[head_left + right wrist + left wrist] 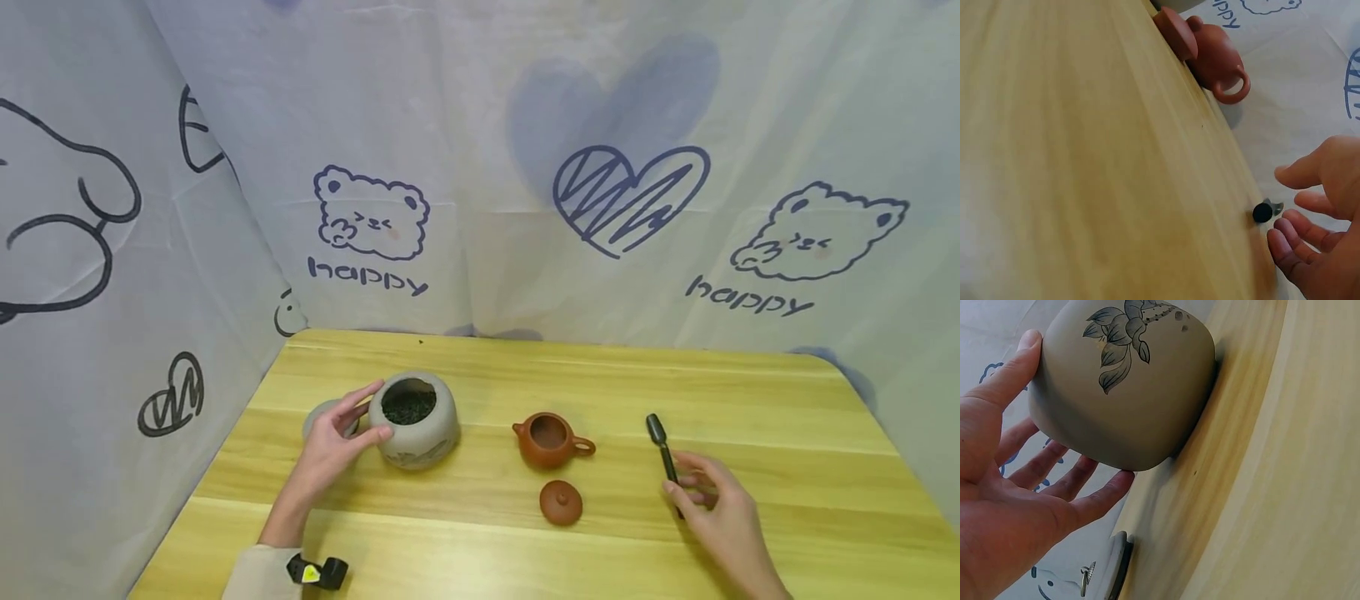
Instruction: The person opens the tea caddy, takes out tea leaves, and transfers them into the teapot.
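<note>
A grey round jar (pixel 438 429) with dark leaf tea (pixel 408 407) inside stands on the table's left. My left hand (pixel 333 442) holds its side, thumb and fingers spread around the wall; the left wrist view shows the jar's painted leaf pattern (pixel 1116 347). A dark tea scoop (pixel 657 429) lies on the table at the right. Around its handle end (pixel 1262 212), my right hand (pixel 716 504) hovers with thumb and fingers parted, not gripping it. Between the hands sits a lidless reddish-brown teapot (pixel 546 454), handle to the right. Its round lid (pixel 561 503) lies in front.
Behind the left hand, a grey round lid (pixel 318 417) lies left of the jar, partly hidden; the left wrist view shows a metal piece on this lid (pixel 1113 565). A printed cloth (pixel 480 167) hangs along the back and left of the wooden table (pixel 480 558).
</note>
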`<state>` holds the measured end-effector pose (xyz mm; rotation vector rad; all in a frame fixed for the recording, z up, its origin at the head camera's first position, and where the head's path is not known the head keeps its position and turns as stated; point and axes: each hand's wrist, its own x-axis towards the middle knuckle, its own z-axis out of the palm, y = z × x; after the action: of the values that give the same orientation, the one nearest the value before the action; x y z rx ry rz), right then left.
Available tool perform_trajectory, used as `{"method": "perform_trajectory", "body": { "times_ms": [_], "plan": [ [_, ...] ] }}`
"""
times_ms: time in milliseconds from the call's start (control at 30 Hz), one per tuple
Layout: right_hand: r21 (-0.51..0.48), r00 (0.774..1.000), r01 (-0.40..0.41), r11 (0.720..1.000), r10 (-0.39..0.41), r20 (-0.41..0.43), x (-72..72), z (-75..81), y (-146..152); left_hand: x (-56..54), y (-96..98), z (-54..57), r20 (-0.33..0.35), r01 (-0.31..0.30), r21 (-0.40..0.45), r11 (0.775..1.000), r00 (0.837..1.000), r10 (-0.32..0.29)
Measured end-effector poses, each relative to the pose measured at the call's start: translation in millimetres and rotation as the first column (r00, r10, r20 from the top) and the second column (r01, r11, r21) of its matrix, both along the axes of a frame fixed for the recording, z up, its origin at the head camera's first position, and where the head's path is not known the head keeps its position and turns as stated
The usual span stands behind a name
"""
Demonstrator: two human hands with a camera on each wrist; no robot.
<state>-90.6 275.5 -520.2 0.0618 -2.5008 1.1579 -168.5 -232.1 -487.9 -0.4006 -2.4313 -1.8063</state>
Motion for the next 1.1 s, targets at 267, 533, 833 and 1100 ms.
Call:
{"method": "perform_trajectory", "body": {
  "times_ms": [267, 533, 833, 1100],
  "plan": [
    [0.112, 0.996, 0.002, 0.994, -0.012, 0.085, -2.2, -3.8, 4, -1.0, -1.3, 3.7, 0.013, 0.009, 0.025, 1.0, 1.0, -0.009],
    [0.13, 0.998, -0.008, 0.991, 0.0, 0.057, -5.6, 1.1, 5, -2.8, -1.6, 5.9, 0.029, 0.002, 0.022, 1.0, 1.0, -0.003],
    [0.179, 0.988, -0.009, 0.984, -0.019, 0.151, -8.0, 8.7, 6, -0.9, -1.1, 4.5, 0.04, 0.001, 0.023, 1.0, 0.999, -0.002],
    [0.116, 0.979, 0.011, 0.993, -0.035, 0.201, -10.5, 11.0, 12, -1.1, -1.3, 5.5, 0.042, 0.007, 0.016, 1.0, 0.999, -0.008]
  ]
}}
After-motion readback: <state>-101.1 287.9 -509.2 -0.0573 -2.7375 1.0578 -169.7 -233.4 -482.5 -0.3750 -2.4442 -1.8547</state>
